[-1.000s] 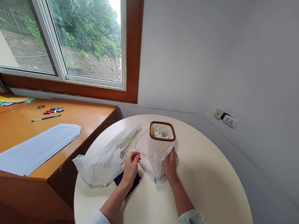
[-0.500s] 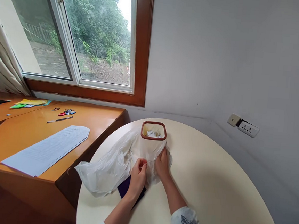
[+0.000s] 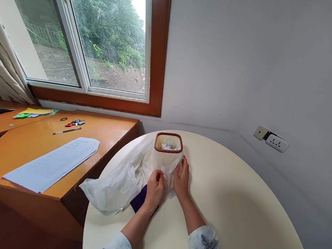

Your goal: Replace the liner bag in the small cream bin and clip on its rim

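Observation:
A small bin (image 3: 168, 151) with a reddish-brown rectangular rim stands on the round table, crumpled white scraps (image 3: 168, 145) visible inside it. Thin white plastic bag (image 3: 116, 188) material wraps the bin's outside and spreads out to its left. At the bin's front, my left hand (image 3: 155, 187) is closed in a pinch on the bag. My right hand (image 3: 181, 180) rests along the bin's right side against the bag, its fingers stretched upward and thumb apart. Partly hidden under my left wrist lies a dark purple flat item (image 3: 138, 200).
The cream round table (image 3: 234, 208) meets a grey wall bearing a socket (image 3: 277, 142). To the left, an orange-brown desk (image 3: 113, 125) holds papers (image 3: 54, 165), a pen (image 3: 66, 131), keys (image 3: 75, 123) and coloured paper pieces (image 3: 36, 111). A window is above the desk.
The fingers of my right hand have straightened and loosened along the bin's side. My left hand still pinches the bag, slightly higher in view. The bin appears slightly further left.

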Motion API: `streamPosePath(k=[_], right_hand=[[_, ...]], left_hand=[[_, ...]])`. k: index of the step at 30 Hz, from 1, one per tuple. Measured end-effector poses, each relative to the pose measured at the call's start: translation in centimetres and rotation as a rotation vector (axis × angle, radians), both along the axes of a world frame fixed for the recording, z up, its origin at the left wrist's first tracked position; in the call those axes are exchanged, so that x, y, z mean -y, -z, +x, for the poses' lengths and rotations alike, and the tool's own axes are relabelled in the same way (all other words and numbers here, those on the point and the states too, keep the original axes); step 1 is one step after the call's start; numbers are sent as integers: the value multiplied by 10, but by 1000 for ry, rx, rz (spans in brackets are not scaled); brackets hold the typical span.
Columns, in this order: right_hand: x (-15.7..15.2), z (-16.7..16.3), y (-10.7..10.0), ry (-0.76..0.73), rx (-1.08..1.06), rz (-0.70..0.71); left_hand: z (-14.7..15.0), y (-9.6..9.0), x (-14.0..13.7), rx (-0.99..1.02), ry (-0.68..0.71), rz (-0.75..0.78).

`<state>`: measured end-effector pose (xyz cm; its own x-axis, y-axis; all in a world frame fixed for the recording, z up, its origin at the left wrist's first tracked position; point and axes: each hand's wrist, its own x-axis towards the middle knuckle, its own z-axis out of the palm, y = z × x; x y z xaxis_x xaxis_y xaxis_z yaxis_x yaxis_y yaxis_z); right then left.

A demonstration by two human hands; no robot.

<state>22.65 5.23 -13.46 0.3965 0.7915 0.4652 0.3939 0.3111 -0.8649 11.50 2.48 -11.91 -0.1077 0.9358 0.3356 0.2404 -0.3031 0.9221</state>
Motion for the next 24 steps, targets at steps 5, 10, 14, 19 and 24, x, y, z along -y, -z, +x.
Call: streamPosePath(k=[5, 10, 14, 19, 24], right_hand=[[21, 13, -5, 38, 80, 76], [53, 38, -8, 74, 208, 96], [84, 63, -6, 84, 259, 66], [127, 89, -1, 49, 438, 2], [168, 102, 3, -26, 688, -138]], left_hand=[[-2, -3, -1, -40, -36, 60], [0, -8, 14, -117, 15, 124], [5, -9, 35, -213, 132, 167], [7, -7, 70, -381, 371, 195], [-3, -7, 99, -707, 622, 305]])
